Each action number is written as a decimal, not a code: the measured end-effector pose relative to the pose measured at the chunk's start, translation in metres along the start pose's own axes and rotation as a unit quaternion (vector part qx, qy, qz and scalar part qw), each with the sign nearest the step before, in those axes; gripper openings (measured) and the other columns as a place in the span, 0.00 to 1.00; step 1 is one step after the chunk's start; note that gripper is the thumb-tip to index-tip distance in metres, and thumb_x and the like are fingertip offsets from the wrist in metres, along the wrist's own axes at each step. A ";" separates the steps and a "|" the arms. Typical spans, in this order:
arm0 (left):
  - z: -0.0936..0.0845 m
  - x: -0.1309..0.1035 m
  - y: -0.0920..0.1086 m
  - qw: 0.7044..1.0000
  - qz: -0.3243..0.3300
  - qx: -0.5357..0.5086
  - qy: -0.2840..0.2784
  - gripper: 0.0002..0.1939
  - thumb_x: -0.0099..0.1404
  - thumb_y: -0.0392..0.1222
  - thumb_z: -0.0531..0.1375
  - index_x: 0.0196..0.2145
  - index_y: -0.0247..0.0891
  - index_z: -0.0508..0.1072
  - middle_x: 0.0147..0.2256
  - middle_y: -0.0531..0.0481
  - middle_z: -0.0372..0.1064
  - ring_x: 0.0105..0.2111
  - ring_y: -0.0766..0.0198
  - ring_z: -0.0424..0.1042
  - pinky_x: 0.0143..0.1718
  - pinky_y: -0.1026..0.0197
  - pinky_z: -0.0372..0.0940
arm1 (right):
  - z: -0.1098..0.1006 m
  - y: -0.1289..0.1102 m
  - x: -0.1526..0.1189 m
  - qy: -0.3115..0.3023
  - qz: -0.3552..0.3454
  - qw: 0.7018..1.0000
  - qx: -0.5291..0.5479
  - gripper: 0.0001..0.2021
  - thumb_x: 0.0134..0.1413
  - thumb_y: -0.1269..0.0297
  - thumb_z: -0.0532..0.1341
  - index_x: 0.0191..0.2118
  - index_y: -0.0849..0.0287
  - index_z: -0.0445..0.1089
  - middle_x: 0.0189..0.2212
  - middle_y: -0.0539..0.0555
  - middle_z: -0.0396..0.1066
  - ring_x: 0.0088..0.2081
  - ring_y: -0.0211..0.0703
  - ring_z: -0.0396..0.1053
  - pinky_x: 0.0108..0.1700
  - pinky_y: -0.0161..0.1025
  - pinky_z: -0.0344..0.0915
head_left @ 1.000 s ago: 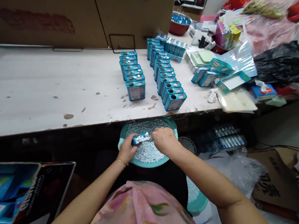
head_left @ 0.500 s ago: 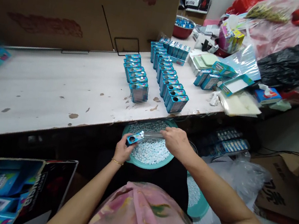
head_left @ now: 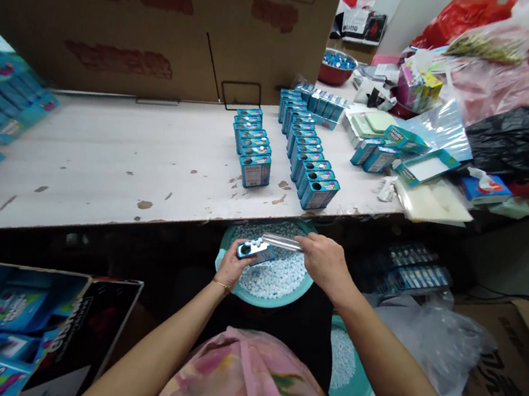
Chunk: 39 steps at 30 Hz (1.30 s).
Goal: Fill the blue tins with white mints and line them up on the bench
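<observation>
My left hand [head_left: 229, 269] is closed around a small blue candy box [head_left: 262, 258] with a round dark hole in its top, tilted over the basin. Several white candies lie on the box top beside the hole. In my right hand [head_left: 327, 261] is the end of a narrow, shiny scoop [head_left: 283, 242]. The scoop's far end reaches over the box. Below both hands, a turquoise basin [head_left: 268, 303] holds a heap of small white and pale blue candies [head_left: 273, 284].
On the white table [head_left: 98, 163] stand two rows of blue boxes [head_left: 318, 195]. A large carton [head_left: 197, 24] rises behind them. At lower left is an open carton of blue boxes [head_left: 13, 308]. A second turquoise basin [head_left: 358, 393] sits low at right, near plastic bags [head_left: 445, 330].
The scoop's tip has moved further over the box top, and candies now lie nearer the hole. My head view has shifted, moving the scene slightly right and down.
</observation>
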<state>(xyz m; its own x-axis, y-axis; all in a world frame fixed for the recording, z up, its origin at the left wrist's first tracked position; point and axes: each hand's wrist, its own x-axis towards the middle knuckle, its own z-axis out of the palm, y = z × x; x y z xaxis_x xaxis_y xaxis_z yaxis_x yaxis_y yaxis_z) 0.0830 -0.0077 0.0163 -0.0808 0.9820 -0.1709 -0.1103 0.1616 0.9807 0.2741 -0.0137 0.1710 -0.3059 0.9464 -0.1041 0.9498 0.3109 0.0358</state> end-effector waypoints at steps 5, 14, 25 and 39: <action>0.003 -0.001 0.031 0.998 0.032 0.033 -0.042 0.21 0.42 0.38 0.63 0.36 0.37 0.63 0.29 0.55 0.63 0.30 0.69 0.64 0.35 0.65 0.60 | 0.003 0.001 0.000 0.018 -0.008 1.000 0.004 0.15 0.53 0.71 0.47 0.41 0.53 0.68 0.31 0.53 0.68 0.33 0.39 0.64 0.32 0.34 0.55; 0.001 0.061 0.126 0.964 0.203 0.164 -0.045 0.18 0.49 0.42 0.60 0.38 0.36 0.63 0.34 0.51 0.65 0.35 0.65 0.65 0.40 0.61 0.59 | -0.007 0.026 -0.002 0.254 0.032 0.963 0.089 0.16 0.54 0.70 0.48 0.46 0.57 0.67 0.29 0.53 0.68 0.32 0.37 0.63 0.34 0.32 0.56; -0.067 0.083 0.103 0.897 0.272 0.305 0.168 0.30 0.48 0.43 0.61 0.47 0.35 0.57 0.44 0.43 0.57 0.39 0.62 0.63 0.39 0.59 0.62 | 0.039 0.033 -0.007 0.161 0.063 0.943 0.286 0.17 0.51 0.63 0.49 0.43 0.57 0.70 0.36 0.55 0.72 0.36 0.42 0.68 0.39 0.36 0.62; -0.326 -0.085 -0.008 0.811 -0.235 0.468 0.262 0.36 0.37 0.42 0.64 0.46 0.33 0.60 0.46 0.39 0.56 0.46 0.50 0.63 0.45 0.55 0.58 | 0.152 0.012 0.016 -0.099 0.141 0.845 0.507 0.17 0.34 0.56 0.57 0.30 0.63 0.72 0.19 0.53 0.70 0.21 0.41 0.66 0.24 0.37 0.63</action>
<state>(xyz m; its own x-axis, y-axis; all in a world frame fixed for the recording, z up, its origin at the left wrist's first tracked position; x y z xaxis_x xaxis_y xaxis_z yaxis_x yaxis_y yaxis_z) -0.2322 -0.1247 -0.0083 -0.6845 0.6532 -0.3236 0.5289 0.7505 0.3962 0.2902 -0.0080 0.0188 -0.1354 0.9061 -0.4008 0.5819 -0.2547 -0.7724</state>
